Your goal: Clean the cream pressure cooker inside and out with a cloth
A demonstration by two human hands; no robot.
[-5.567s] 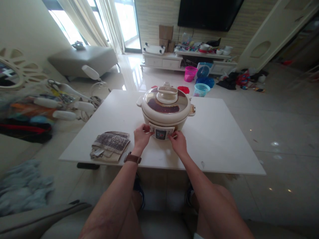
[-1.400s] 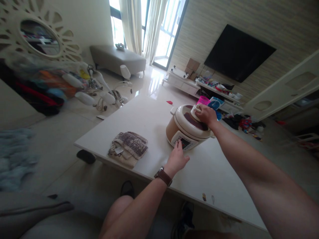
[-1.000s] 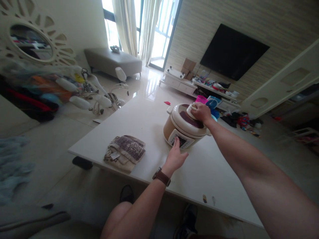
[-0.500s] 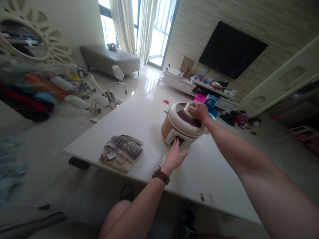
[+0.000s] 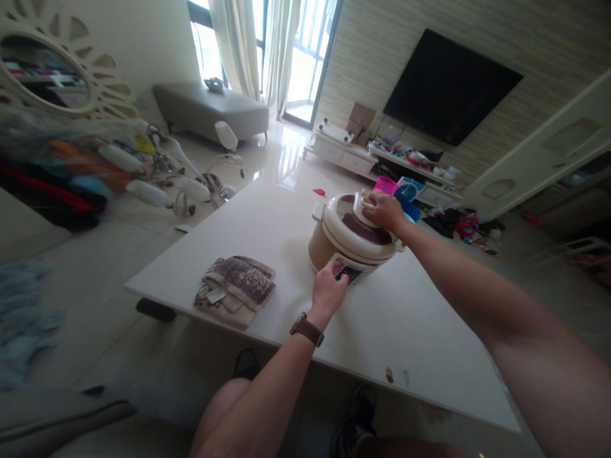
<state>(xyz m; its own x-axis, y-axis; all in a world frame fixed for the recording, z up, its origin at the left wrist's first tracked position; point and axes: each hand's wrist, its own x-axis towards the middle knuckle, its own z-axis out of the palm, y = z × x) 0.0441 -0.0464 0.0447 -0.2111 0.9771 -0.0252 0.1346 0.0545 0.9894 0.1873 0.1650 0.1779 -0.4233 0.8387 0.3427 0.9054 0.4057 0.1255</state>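
An electric pressure cooker [image 5: 319,249], with a cream rim and tan body, stands upright on the white table [image 5: 286,216]. Its round lid [image 5: 334,219] is on and has a raised cream handle [image 5: 361,205]. My right hand [image 5: 384,211] is closed around that handle. At the cooker's front, my left hand [image 5: 329,289] has its fingers curled in beside the control panel [image 5: 352,273], covering its left part. I see nothing held in it. A brown-strapped watch [image 5: 307,329] is on my left wrist.
A folded patterned towel [image 5: 238,283] lies near the table's front left edge. Two small items [image 5: 390,374] lie by the front edge, and a red piece [image 5: 319,191] is at the far side. A white lamp fixture [image 5: 191,187] stands on the floor to the left.
My left hand has gone from an extended finger on the control panel to curled fingers, shifting slightly left. My right hand keeps its grip on the lid handle.
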